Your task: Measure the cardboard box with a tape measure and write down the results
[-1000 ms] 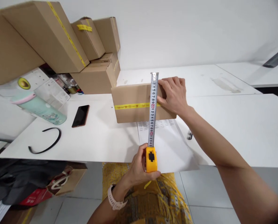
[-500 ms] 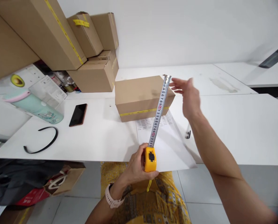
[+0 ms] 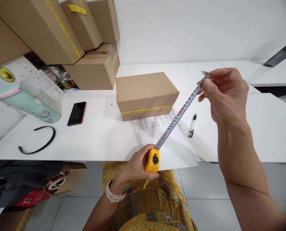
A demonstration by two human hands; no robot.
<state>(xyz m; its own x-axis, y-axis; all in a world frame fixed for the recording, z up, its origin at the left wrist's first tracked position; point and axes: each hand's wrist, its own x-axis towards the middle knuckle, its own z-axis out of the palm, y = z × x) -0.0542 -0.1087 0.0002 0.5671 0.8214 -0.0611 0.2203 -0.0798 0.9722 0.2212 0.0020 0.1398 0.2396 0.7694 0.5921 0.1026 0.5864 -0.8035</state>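
Note:
My left hand (image 3: 140,163) is closed around the yellow case of a tape measure (image 3: 152,160) at the table's front edge. Its metal blade (image 3: 179,115) runs up and to the right, in the air. My right hand (image 3: 226,94) pinches the blade's tip, to the right of a brown cardboard box (image 3: 145,93) with a yellow tape band. The box lies flat on the white table (image 3: 97,138), apart from both hands. A printed sheet of paper (image 3: 172,147) lies in front of the box, under the blade.
A black pen (image 3: 192,125) lies right of the paper. Left of the box are a black phone (image 3: 77,113), a black curved band (image 3: 38,142) and a mint bottle (image 3: 25,101). Stacked cardboard boxes (image 3: 61,32) fill the back left. Bags (image 3: 25,186) sit under the table.
The box was tipped up against the blade under my right hand; it now lies flat. My right hand let it go and took the blade's tip, swinging it to the right.

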